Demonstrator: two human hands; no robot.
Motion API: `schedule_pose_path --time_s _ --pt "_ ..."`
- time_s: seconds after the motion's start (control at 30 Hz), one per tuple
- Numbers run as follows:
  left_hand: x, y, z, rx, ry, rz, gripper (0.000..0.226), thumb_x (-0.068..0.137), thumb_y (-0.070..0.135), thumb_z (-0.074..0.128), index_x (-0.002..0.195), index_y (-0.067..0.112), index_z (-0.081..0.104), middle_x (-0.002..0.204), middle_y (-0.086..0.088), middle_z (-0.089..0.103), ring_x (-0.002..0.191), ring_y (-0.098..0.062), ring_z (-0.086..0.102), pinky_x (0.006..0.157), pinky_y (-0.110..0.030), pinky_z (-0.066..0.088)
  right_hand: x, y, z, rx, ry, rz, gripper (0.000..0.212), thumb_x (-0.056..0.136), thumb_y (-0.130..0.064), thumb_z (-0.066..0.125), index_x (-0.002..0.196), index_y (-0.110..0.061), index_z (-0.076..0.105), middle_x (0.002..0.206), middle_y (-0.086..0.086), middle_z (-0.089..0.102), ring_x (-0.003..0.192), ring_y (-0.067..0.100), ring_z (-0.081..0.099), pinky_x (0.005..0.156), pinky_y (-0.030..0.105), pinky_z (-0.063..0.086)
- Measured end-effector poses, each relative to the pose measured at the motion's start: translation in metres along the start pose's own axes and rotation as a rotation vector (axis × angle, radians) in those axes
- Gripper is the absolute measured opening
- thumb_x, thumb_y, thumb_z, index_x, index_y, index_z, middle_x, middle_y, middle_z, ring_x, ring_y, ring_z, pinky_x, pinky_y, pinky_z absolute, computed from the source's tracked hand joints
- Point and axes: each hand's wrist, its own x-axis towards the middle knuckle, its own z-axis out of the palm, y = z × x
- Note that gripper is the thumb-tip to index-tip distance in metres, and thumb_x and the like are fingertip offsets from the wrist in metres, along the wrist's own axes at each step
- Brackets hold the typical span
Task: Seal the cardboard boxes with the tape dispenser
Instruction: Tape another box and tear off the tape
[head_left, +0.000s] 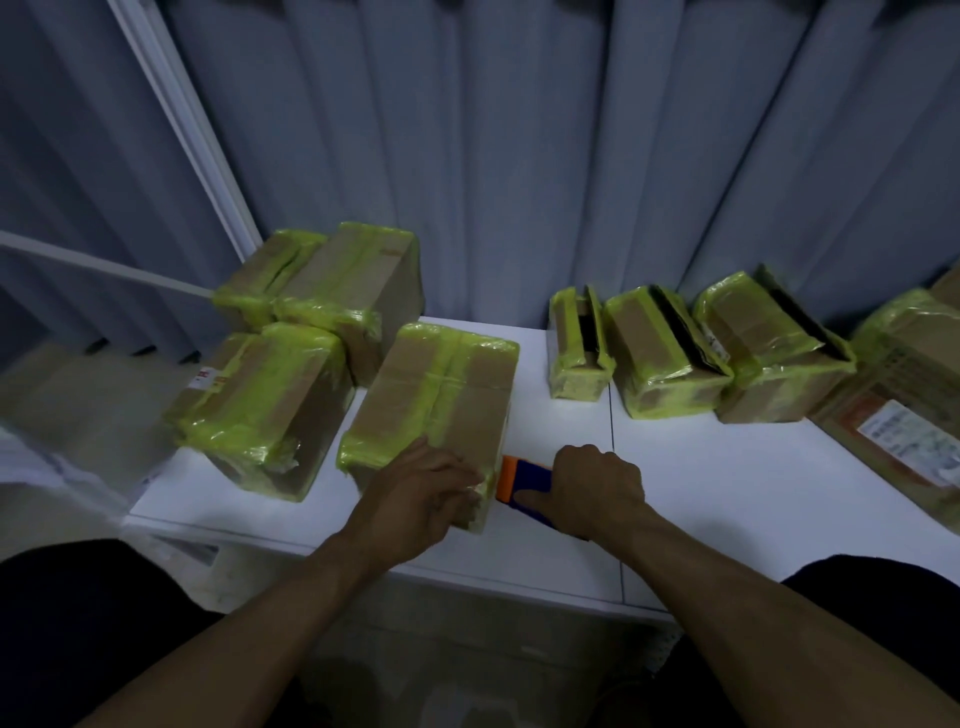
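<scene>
Under the flat, close-set fingers (464, 487) of your left hand (423, 491) lies the cardboard box (415, 410) corner; beside them your right hand (597, 488) grips the tape dispenser (524, 479). Tug askew and the tape (441, 379) may wrinkle.

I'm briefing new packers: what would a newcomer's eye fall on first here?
The bright yellow-green tape, wrapped over the cardboard box at the middle of the white table. At its near corner the left hand presses on the box while the right hand holds the orange and blue tape dispenser beside it. At the back right, a row of smaller boxes shows open flaps.
</scene>
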Motion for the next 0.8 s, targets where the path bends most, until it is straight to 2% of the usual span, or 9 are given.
schedule_pose_path --time_s 0.07,0.13,0.2,0.3,0.4,0.5,0.63,0.73,0.8 --pt "0.001 0.008 -0.003 0.073 0.014 -0.027 0.024 0.088 0.036 0.069 0.108 0.026 0.073 0.109 0.012 0.068 0.105 -0.007 0.062 0.119 -0.039 0.026 0.0 0.005 -0.001 0.062 -0.015 0.036 0.063 0.081 -0.08 0.06 0.094 -0.019 0.055 0.096 0.001 0.067 0.087 0.022 0.068 0.069 0.03 0.048" --pt "0.006 0.02 -0.003 0.158 0.018 -0.086 0.041 0.086 0.061 0.059 0.107 0.028 0.069 0.106 0.013 0.067 0.103 -0.008 0.061 0.118 -0.043 0.027 -0.003 0.008 -0.002 0.099 0.003 0.062 0.064 0.08 -0.082 0.059 0.089 -0.019 0.052 0.087 -0.002 0.059 0.08 0.02 0.063 0.068 0.029 0.048" --pt "0.012 0.029 0.001 0.26 -0.03 -0.175 0.061 0.081 0.076 0.051 0.118 0.029 0.064 0.119 0.01 0.064 0.114 -0.013 0.057 0.116 -0.048 0.029 -0.007 0.013 -0.005 0.141 0.027 0.093 0.065 0.078 -0.083 0.06 0.087 -0.019 0.051 0.082 -0.004 0.054 0.075 0.019 0.058 0.067 0.029 0.049" --pt "0.015 0.03 0.012 0.385 -0.183 -0.302 0.067 0.083 0.069 0.044 0.14 0.036 0.05 0.151 0.007 0.044 0.144 -0.023 0.034 0.118 -0.057 0.019 -0.015 0.023 -0.012 0.18 0.056 0.129 0.067 0.075 -0.086 0.06 0.079 -0.021 0.046 0.074 -0.006 0.045 0.073 0.019 0.056 0.066 0.03 0.048" --pt "0.019 0.036 0.014 0.423 -0.278 -0.379 0.071 0.08 0.062 0.038 0.147 0.037 0.042 0.157 0.009 0.036 0.15 -0.026 0.022 0.119 -0.052 0.013 -0.022 0.032 -0.017 0.223 0.081 0.166 0.071 0.07 -0.09 0.06 0.079 -0.021 0.045 0.078 -0.004 0.05 0.074 0.02 0.058 0.066 0.031 0.05" --pt "0.031 0.046 0.009 0.379 -0.337 -0.383 0.069 0.089 0.062 0.046 0.151 0.035 0.033 0.161 0.008 0.027 0.151 -0.027 0.015 0.12 -0.052 0.01 -0.029 0.039 -0.024 0.292 0.088 0.195 0.072 0.069 -0.091 0.058 0.078 -0.021 0.046 0.081 -0.002 0.056 0.076 0.02 0.064 0.07 0.034 0.056" --pt "0.025 0.045 -0.015 0.33 -0.321 -0.401 0.078 0.085 0.065 0.058 0.151 0.032 0.033 0.161 0.006 0.027 0.149 -0.023 0.019 0.119 -0.049 0.019 -0.034 0.043 -0.027 0.386 0.136 0.188 0.071 0.072 -0.09 0.056 0.087 -0.02 0.054 0.085 -0.003 0.061 0.078 0.019 0.065 0.072 0.035 0.058" --pt "0.011 0.041 -0.029 0.382 -0.334 -0.46 0.06 0.088 0.047 0.062 0.144 0.034 0.045 0.158 0.006 0.033 0.147 -0.025 0.026 0.117 -0.052 0.022 -0.031 0.039 -0.032 0.508 0.156 0.144 0.073 0.075 -0.088 0.056 0.094 -0.017 0.06 0.088 0.0 0.064 0.079 0.019 0.067 0.069 0.033 0.057" --pt "0.011 0.036 -0.034 0.352 -0.346 -0.457 0.051 0.093 0.033 0.058 0.143 0.033 0.049 0.158 0.003 0.036 0.143 -0.026 0.034 0.116 -0.044 0.03 -0.026 0.034 -0.038 0.603 0.163 0.099 0.077 0.072 -0.092 0.052 0.09 -0.017 0.061 0.084 0.002 0.066 0.075 0.018 0.067 0.069 0.035 0.059"
